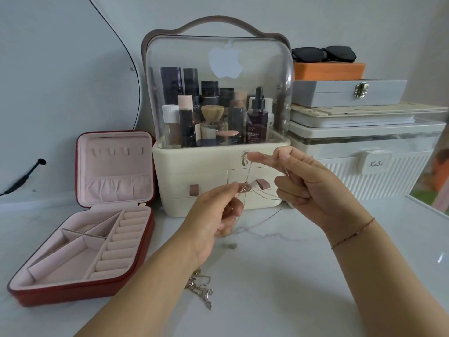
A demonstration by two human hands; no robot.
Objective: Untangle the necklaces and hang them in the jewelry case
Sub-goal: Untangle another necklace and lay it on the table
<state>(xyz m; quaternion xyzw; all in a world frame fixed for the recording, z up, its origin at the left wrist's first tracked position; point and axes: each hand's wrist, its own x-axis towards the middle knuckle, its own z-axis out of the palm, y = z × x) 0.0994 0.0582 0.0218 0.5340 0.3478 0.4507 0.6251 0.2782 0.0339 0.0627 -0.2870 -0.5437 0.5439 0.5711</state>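
Observation:
Thin tangled necklace chains (247,177) hang in the air between my two hands, with a loose end trailing onto the white table (279,276). My left hand (216,212) pinches the tangle at its lower part. My right hand (308,181) is higher and pinches a chain between thumb and forefinger, near a small pendant (245,158). Another gold necklace (201,288) with small charms lies on the table under my left forearm. The red jewelry case (80,239) stands open at the left, pink inside, with small hooks (110,152) in its upright lid.
A cream cosmetics organiser (218,117) with a clear dome stands right behind my hands. Stacked boxes and sunglasses (323,54) fill the back right. A round mirror edge and a black cable (24,176) are at the left. A small pale bead-like piece (229,245) lies on the table.

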